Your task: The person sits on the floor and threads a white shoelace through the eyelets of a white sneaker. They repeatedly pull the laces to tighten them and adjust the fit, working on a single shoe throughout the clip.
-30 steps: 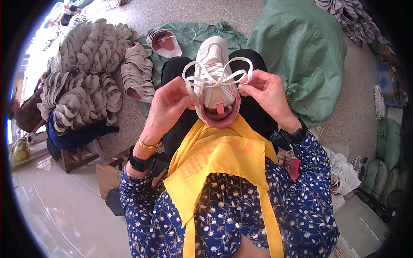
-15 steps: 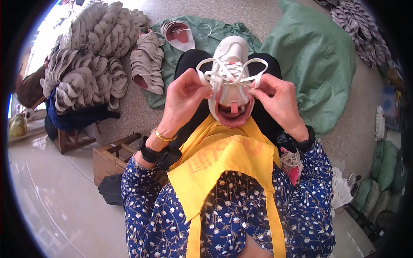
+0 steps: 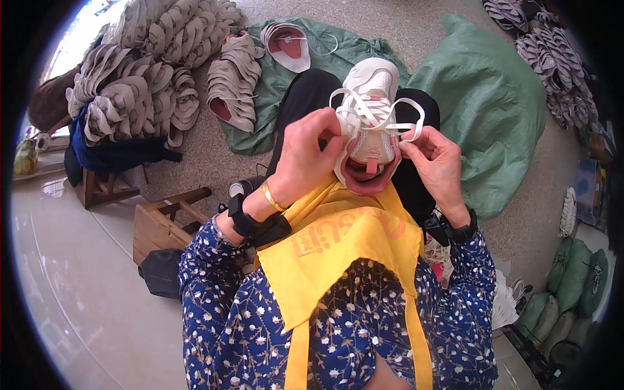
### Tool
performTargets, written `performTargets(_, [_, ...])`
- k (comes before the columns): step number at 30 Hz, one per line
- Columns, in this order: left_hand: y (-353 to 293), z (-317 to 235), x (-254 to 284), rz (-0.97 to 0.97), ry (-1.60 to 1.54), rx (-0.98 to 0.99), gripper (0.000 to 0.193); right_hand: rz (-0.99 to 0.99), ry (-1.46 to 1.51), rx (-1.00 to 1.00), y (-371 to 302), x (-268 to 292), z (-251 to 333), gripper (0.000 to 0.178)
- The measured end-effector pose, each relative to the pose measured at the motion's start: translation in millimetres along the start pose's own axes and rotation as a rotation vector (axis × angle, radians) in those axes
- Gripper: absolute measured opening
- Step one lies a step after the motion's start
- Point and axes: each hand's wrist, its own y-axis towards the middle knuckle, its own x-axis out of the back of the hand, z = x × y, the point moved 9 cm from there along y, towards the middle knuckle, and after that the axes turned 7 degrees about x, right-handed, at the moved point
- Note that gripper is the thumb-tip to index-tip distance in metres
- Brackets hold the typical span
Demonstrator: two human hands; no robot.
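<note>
A white sneaker (image 3: 372,81) with a pink collar lining lies between my knees, its toe away from me and its opening toward me. White shoelace (image 3: 372,116) is crossed over the tongue and stands up in a loop on each side. My left hand (image 3: 308,148) is closed in a pinch at the base of the left loop, beside the shoe's collar. On the other side my right hand (image 3: 434,160) pinches the right loop between thumb and fingers. The sneaker's heel rests against the yellow apron (image 3: 344,240) on my lap.
Stacked grey shoe uppers (image 3: 133,97) are piled at the left. A nested row of uppers (image 3: 234,84) and a single upper (image 3: 287,49) lie on green sheeting (image 3: 270,127). A full green sack (image 3: 484,110) stands right of my knees. A wooden stool (image 3: 166,224) is at lower left.
The view has shifted, so the shoe and both hands appear further right. My left hand has turned, its back now more toward me. Both hands still hold the lace loops.
</note>
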Motion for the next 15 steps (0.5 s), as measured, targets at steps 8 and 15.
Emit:
performTargets(8, [-6.2, -36.9, -13.6, -0.011, 0.18, -0.37, 0.015, -0.017, 0.136, -0.039, -3.3, -1.0, -2.3, 0.007])
performTargets(15, [-7.3, -21.6, -10.2, 0.001, 0.178, -0.189, 0.017, -0.076, -0.407, 0.164, -16.4, 11.0, 35.7, 0.02])
